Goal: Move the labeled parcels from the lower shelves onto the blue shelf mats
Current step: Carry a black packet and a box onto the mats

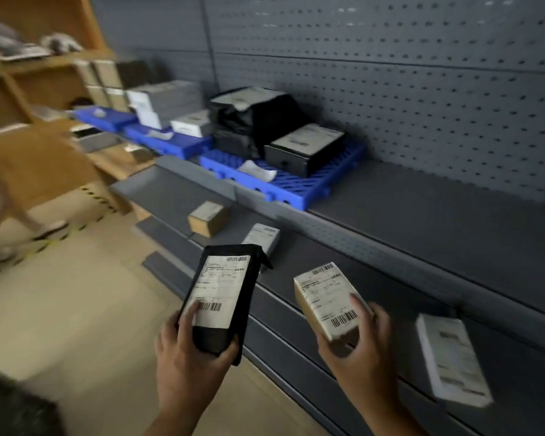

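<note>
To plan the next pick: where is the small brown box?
In the head view, the small brown box sits on a lower grey shelf, left of centre, beside a white parcel and below the nearest blue mat.

Label [221, 291] on black parcel [210, 336] unreadable; white parcel [452, 360] blurred; wooden shelf [38, 62] contents blurred

Barcoded white label on black pouch [224, 297]; print too blurred to read; same on tan box [324, 300]; label on white parcel [450, 363] smeared, illegible; no brand, number or sign legible anywhere.
</note>
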Available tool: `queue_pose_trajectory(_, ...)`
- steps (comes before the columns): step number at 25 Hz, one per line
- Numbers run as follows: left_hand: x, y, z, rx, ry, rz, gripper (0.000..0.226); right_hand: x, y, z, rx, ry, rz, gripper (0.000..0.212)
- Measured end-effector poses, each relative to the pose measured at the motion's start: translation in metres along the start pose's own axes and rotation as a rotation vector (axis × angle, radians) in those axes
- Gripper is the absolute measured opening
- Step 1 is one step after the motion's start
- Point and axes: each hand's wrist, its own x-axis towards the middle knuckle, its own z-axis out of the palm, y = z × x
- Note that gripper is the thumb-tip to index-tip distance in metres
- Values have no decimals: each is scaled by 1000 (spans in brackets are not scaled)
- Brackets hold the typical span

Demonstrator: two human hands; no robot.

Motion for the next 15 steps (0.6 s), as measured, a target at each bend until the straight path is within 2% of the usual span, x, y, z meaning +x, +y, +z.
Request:
queue_pose_trajectory(8,33,-84,-108,122,202,-279,91,37,-136,114,193,-197,-259,94)
queue_pose_trajectory(15,108,-157,-164,170,330,-274,93,79,-249,199,184,-191,-380,94)
